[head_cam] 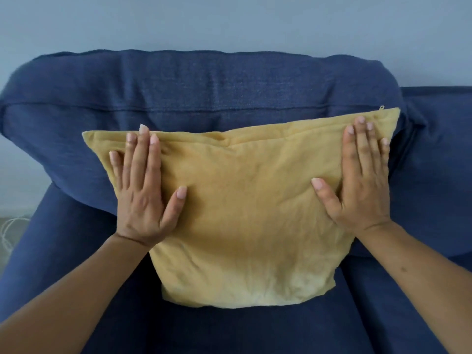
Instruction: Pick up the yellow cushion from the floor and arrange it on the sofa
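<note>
The yellow cushion stands on the seat of the dark blue sofa and leans back against its back cushion. Its top edge tilts up to the right, where a small zip tab shows at the corner. My left hand lies flat on the cushion's upper left part, fingers spread. My right hand lies flat on its upper right part, fingers spread too. Both palms press on the fabric; neither hand grips it.
The sofa's left armrest runs down the left side, and more blue seat extends to the right. A pale wall rises behind the sofa. White cables lie on the floor at the far left.
</note>
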Action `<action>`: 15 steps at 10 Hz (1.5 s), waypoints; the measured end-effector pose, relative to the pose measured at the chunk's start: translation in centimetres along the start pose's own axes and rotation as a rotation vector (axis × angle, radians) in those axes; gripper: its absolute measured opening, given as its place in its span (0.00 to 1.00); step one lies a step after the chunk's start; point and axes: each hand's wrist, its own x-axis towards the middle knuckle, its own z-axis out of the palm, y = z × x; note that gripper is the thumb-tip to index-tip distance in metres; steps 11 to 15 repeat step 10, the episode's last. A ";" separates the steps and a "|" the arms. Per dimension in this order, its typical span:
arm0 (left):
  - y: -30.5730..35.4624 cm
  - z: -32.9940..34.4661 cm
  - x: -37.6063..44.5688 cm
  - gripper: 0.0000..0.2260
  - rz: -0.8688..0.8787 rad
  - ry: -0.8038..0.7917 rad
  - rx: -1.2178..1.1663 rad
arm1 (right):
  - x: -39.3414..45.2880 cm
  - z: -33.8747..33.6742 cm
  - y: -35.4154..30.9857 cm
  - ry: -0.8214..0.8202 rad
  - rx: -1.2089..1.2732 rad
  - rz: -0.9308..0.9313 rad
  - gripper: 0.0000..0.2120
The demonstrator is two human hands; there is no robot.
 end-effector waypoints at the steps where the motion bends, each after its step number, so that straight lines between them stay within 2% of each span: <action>1: -1.3 -0.8 0.5 0.37 -0.067 -0.077 0.048 | 1.3 -0.6 0.6 -0.054 -0.007 0.076 0.44; 3: -2.5 -0.5 1.1 0.36 -0.184 -0.278 0.119 | 2.0 0.0 1.7 -0.220 -0.113 0.165 0.45; 4: -2.5 -1.4 1.7 0.36 -0.173 -0.346 0.174 | 2.3 -0.7 1.4 -0.242 -0.138 0.157 0.45; 5: -1.8 -2.8 1.5 0.35 -0.219 -0.342 0.168 | 1.8 -2.1 1.4 -0.247 -0.129 0.147 0.45; 6: -0.4 -4.1 0.7 0.35 -0.239 -0.374 0.185 | 1.3 -3.7 1.1 -0.326 -0.158 0.151 0.45; 7: 1.3 -6.4 1.5 0.35 -0.295 -0.376 0.145 | 1.9 -6.2 0.5 -0.386 -0.151 0.163 0.42; 8: 3.8 -9.6 4.0 0.31 -0.388 -0.392 -0.040 | 3.6 -10.2 -1.1 -0.534 -0.123 0.181 0.37; 9: 6.5 -12.7 7.9 0.28 -0.407 -0.448 -0.148 | 5.3 -14.7 -2.5 -0.629 -0.082 0.169 0.32; 10: 8.9 -16.6 10.9 0.20 -0.353 -0.564 -0.160 | 6.9 -19.3 -4.4 -0.703 -0.053 0.064 0.27; 15: 8.9 -16.6 10.9 0.20 -0.353 -0.564 -0.160 | 6.9 -19.3 -4.4 -0.703 -0.053 0.064 0.27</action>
